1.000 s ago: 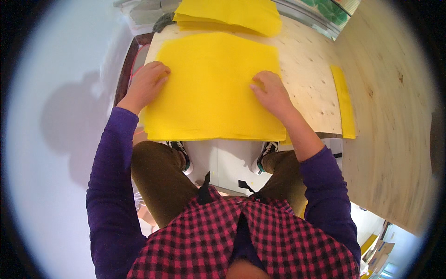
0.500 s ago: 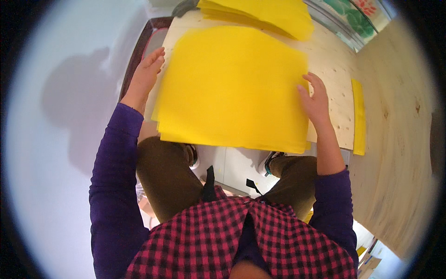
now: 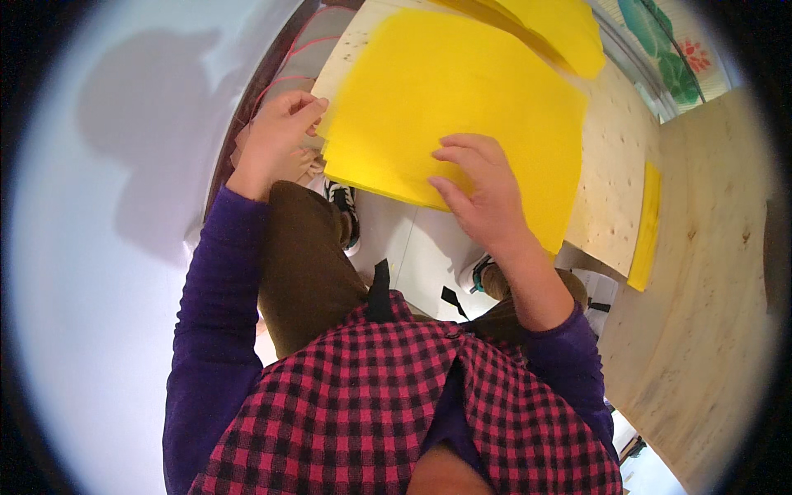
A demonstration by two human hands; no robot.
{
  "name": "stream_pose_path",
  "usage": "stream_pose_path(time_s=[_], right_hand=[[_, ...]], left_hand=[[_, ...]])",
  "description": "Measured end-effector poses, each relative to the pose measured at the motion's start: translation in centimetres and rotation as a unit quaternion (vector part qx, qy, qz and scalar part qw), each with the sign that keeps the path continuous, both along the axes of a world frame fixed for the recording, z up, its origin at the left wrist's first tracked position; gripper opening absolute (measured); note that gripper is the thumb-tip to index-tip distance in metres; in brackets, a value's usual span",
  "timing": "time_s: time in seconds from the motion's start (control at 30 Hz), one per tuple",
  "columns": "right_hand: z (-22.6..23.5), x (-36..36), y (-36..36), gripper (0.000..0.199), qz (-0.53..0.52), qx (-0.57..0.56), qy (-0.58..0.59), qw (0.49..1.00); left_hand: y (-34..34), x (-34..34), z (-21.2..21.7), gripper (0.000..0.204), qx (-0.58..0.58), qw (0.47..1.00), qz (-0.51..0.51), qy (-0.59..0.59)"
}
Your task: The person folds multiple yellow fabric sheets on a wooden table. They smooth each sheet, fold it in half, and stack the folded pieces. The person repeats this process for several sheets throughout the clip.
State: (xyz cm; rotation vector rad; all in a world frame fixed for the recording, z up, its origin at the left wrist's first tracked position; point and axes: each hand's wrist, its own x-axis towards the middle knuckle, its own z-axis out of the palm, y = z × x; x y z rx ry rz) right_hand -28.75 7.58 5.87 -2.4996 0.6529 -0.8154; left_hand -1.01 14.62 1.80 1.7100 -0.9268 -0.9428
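A stack of yellow, felt-like sheets [image 3: 412,91] lies on a pale wooden board in front of me, its near edge reaching over my lap. At its left edge is my left hand [image 3: 280,136], fingers curled and drawn together, tips by the sheets. Whether an edge is pinched between them is hidden. Over the near part of the stack hovers or rests my right hand [image 3: 485,190], thumb and fingers apart with nothing in them; contact with the top sheet is unclear.
More yellow sheets [image 3: 553,29] lie at the far side of the wooden board [image 3: 615,165]. A narrow yellow strip [image 3: 646,227] sits along the board's right edge, beside an upright wooden panel [image 3: 701,272]. A pale wall [image 3: 140,264] stands at left. My legs are under the stack's near edge.
My right hand has moved left from the stack's right side to above its near part. The left hand has curled its fingers at the left edge. In view, the stack has shifted up and tilted.
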Motion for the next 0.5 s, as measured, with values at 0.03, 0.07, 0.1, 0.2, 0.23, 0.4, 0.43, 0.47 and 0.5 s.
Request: stream_pose_path(time_s=[0.03, 0.07, 0.1, 0.2, 0.23, 0.4, 0.43, 0.47, 0.5], right_hand=[[0.0, 1.0, 0.3, 0.028, 0.008, 0.003, -0.003, 1.0], [-0.1, 1.8, 0.6, 0.028, 0.015, 0.007, -0.005, 1.0], [-0.1, 2.4, 0.8, 0.028, 0.014, 0.011, 0.002, 1.0], [-0.1, 4.3, 1.3, 0.028, 0.013, 0.011, 0.023, 1.0], [-0.1, 4.8, 1.3, 0.03, 0.016, 0.005, 0.026, 1.0], [0.2, 7.5, 2.1, 0.034, -0.032, -0.027, 0.048, 0.998], [0.2, 8.2, 2.2, 0.034, -0.048, -0.034, 0.05, 0.997], [0.2, 8.7, 2.2, 0.034, -0.059, -0.049, 0.049, 0.996], [0.2, 9.0, 2.1, 0.032, -0.066, -0.057, 0.062, 0.994]], left_hand=[[0.1, -0.2, -0.1, 0.019, -0.006, 1.0, -0.001, 0.007], [0.1, -0.4, -0.3, 0.018, -0.012, 1.0, -0.002, 0.015], [0.2, -0.5, -0.5, 0.018, -0.028, 0.999, -0.011, 0.035], [0.1, -0.3, -1.2, 0.025, -0.026, 0.999, -0.025, 0.012], [0.1, -0.2, -1.4, 0.024, -0.039, 0.999, -0.027, 0.009], [0.1, -0.5, -1.0, 0.021, -0.131, 0.991, -0.001, 0.027], [0.1, -0.8, -0.8, 0.02, -0.138, 0.989, -0.001, 0.058], [0.1, -1.1, -0.6, 0.019, -0.158, 0.984, -0.004, 0.087], [0.1, -1.4, -0.3, 0.018, -0.188, 0.975, -0.008, 0.119]])
